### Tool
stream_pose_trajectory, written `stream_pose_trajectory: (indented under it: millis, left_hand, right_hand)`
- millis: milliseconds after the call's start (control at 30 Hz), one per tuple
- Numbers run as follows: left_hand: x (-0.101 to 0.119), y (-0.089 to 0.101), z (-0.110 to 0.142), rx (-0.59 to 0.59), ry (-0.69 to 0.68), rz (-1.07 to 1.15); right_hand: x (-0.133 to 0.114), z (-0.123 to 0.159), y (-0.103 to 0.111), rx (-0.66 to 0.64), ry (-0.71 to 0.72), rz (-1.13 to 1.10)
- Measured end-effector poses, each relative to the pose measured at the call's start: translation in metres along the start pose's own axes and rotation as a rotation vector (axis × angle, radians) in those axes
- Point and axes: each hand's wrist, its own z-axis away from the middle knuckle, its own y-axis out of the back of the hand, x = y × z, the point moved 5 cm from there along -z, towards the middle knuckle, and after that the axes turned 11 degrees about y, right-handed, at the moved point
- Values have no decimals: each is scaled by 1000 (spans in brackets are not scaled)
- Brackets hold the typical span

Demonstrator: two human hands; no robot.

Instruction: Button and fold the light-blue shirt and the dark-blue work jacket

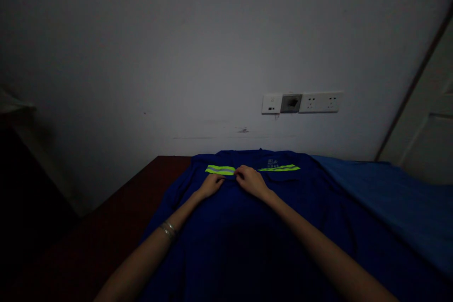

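Observation:
A dark blue work jacket (247, 236) with yellow-green reflective stripes (220, 169) lies spread on a dark red table (116, 217). Both my arms reach forward over it. My left hand (211, 184) rests on the chest just below the left stripe, its fingers curled and pinching the cloth near the front opening. My right hand (249, 180) sits close beside it, fingers bent down onto the same middle seam, between the two stripes. A bracelet (168, 230) circles my left wrist.
A white wall rises right behind the table, with a socket and switch strip (302, 103) above the jacket. A lighter blue cloth (399, 198) lies to the right. A white door (428, 118) stands at the far right. The left side is dark.

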Motion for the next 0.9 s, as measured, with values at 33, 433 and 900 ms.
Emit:
stream_pose_trajectory:
  millis: [33, 433, 900]
  left_hand:
    - [-2, 1, -3, 2, 14, 35]
    - [-28, 12, -46, 23, 279, 143]
    - [-42, 4, -52, 5, 322, 241]
  right_hand:
    - [3, -3, -1, 9, -16, -17]
    - [14, -20, -23, 29, -35, -111]
    - [7, -30, -56, -290, 42, 126]
